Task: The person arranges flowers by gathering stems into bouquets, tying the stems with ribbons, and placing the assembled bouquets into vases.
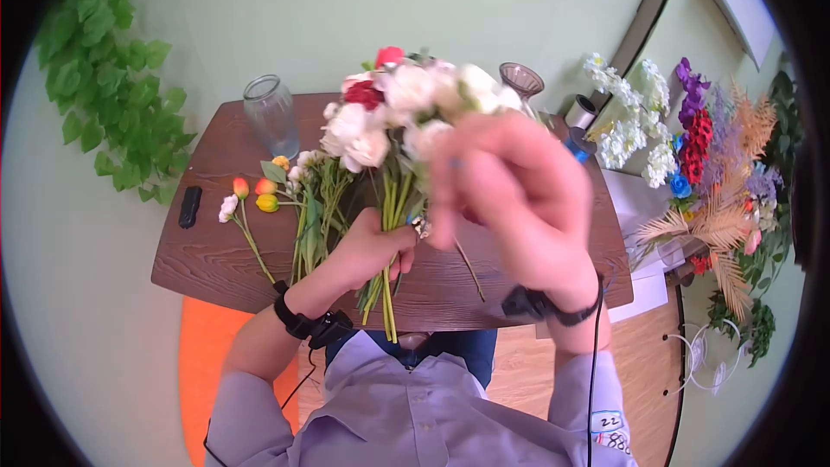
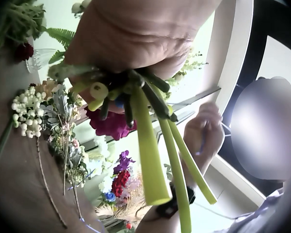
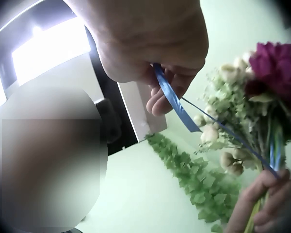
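My left hand (image 1: 380, 249) grips the stems of a bouquet (image 1: 354, 134) of white, pink and red flowers, held upright over the brown table (image 1: 441, 294). The cut green stem ends (image 2: 150, 150) stick out below the fist in the left wrist view. My right hand (image 1: 523, 199), blurred in the head view, is raised to the right of the bouquet. Its curled fingers pinch a blue ribbon (image 3: 177, 104), one strand of which runs tautly to the stems at the left hand (image 3: 269, 199) in the right wrist view.
A clear glass vase (image 1: 271, 121) stands at the table's back left, a tinted glass vase (image 1: 522, 79) at the back right. Loose flower stems (image 1: 309, 220), orange tulips (image 1: 264, 186) and a black object (image 1: 189, 207) lie on the left. More flowers (image 1: 696, 147) stand beyond the right edge.
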{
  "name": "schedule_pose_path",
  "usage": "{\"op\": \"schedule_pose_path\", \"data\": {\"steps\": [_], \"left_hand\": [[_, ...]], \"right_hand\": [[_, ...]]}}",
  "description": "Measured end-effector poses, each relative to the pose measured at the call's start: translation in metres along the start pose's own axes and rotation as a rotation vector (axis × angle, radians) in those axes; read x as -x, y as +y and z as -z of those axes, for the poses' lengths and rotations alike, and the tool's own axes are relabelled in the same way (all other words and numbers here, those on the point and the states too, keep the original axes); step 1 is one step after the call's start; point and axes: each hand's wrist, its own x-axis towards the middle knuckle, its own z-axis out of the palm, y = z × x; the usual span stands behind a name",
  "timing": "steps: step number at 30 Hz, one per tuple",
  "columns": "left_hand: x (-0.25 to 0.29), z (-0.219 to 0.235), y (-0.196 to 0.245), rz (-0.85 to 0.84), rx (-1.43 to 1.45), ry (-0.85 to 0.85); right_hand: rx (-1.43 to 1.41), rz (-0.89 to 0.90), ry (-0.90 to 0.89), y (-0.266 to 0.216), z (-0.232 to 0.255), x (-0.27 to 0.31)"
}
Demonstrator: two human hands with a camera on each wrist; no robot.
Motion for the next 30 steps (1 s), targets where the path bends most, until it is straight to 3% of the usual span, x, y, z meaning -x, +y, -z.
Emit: {"op": "schedule_pose_path", "data": {"steps": [2, 4, 5, 7, 8, 10, 12, 14, 15, 19, 21, 22, 23, 30], "left_hand": [[-0.004, -0.010, 0.002, -0.011, -0.068, -0.013], [-0.010, -0.013, 0.003, -0.050, -0.131, -0.109], [-0.012, -0.013, 0.001, -0.019, -0.224, -0.130], [-0.014, -0.018, 0.008, 0.018, -0.318, -0.103], [-0.014, -0.020, 0.010, 0.053, -0.419, -0.077], [-0.012, -0.019, 0.010, 0.039, -0.453, -0.042], [-0.011, -0.017, 0.008, 0.019, -0.485, -0.004], [-0.013, -0.015, 0.003, -0.320, -0.922, 0.168], [-0.017, -0.014, -0.005, -0.452, -0.967, 0.248], [-0.014, -0.018, -0.002, -0.362, -1.151, 0.343], [-0.010, -0.019, 0.005, -0.558, -1.162, 0.557], [-0.007, -0.018, 0.010, -0.565, -1.155, 0.563], [-0.003, -0.017, 0.016, -0.606, -1.186, 0.587], [-0.003, -0.007, 0.013, -0.834, -1.153, 0.562]], "right_hand": [[0.085, -0.113, -0.137, 0.008, -0.011, -0.026], [0.361, -0.082, -0.272, 0.017, -0.026, -0.046], [0.360, -0.086, -0.277, 0.026, -0.033, -0.051], [0.773, 0.046, -0.384, 0.048, -0.044, -0.058], [0.776, 0.040, -0.382, 0.051, -0.047, -0.065], [0.884, -0.267, -0.564, 0.057, -0.047, -0.081], [0.942, -0.409, -0.610, 0.068, -0.043, -0.092], [0.979, -0.512, -0.644, 0.074, -0.040, -0.102], [1.007, -0.611, -0.678, 0.075, -0.041, -0.107], [1.150, -0.644, -0.828, 0.105, -0.036, -0.115], [1.125, -0.703, -0.850, 0.122, -0.027, -0.119], [1.090, -0.761, -0.863, 0.128, -0.022, -0.121], [1.052, -0.922, -0.707, 0.114, -0.025, -0.123], [0.940, -1.054, -0.707, 0.132, -0.018, -0.129]]}}
